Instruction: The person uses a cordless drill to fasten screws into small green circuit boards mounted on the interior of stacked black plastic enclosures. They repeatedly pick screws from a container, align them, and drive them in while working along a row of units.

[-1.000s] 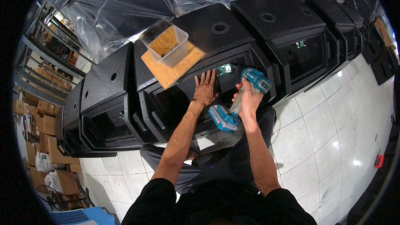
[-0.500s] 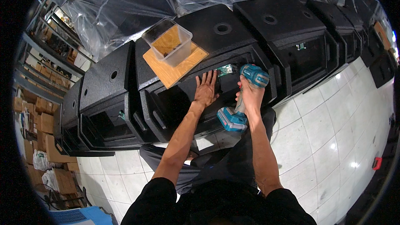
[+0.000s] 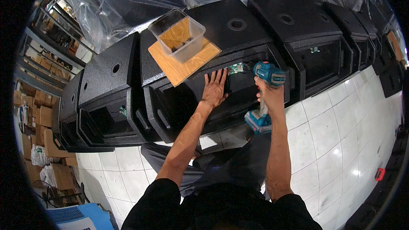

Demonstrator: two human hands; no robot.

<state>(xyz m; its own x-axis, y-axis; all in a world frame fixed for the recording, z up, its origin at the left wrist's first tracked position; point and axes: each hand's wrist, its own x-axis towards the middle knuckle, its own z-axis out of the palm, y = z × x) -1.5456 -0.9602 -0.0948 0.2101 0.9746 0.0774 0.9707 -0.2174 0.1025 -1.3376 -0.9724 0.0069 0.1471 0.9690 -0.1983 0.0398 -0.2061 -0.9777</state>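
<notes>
My right hand (image 3: 272, 96) is wrapped round the grip of a teal and black cordless drill (image 3: 269, 75). The drill's head is over the right part of an open black speaker cabinet (image 3: 221, 40), and its battery hangs toward my lap. Its tip is too dark to make out. Fingers stretched, my left hand (image 3: 215, 89) lies flat inside the same cabinet, against a dark surface. Between the hand and the drill sits a small green circuit board (image 3: 235, 68). What lies under my left palm is hidden.
A clear plastic tub (image 3: 192, 44) with small dark pieces stands on a wooden board (image 3: 175, 71) atop the cabinet. More black cabinets (image 3: 106, 76) line up on both sides. Plastic sheeting (image 3: 128, 0) hangs behind. Cardboard boxes (image 3: 42, 119) are stacked left; a red object (image 3: 379, 174) lies far right.
The drill has shifted right and its handle stands straighter, the battery swinging right. My left hand keeps its place on the cabinet while the whole view shifts slightly.
</notes>
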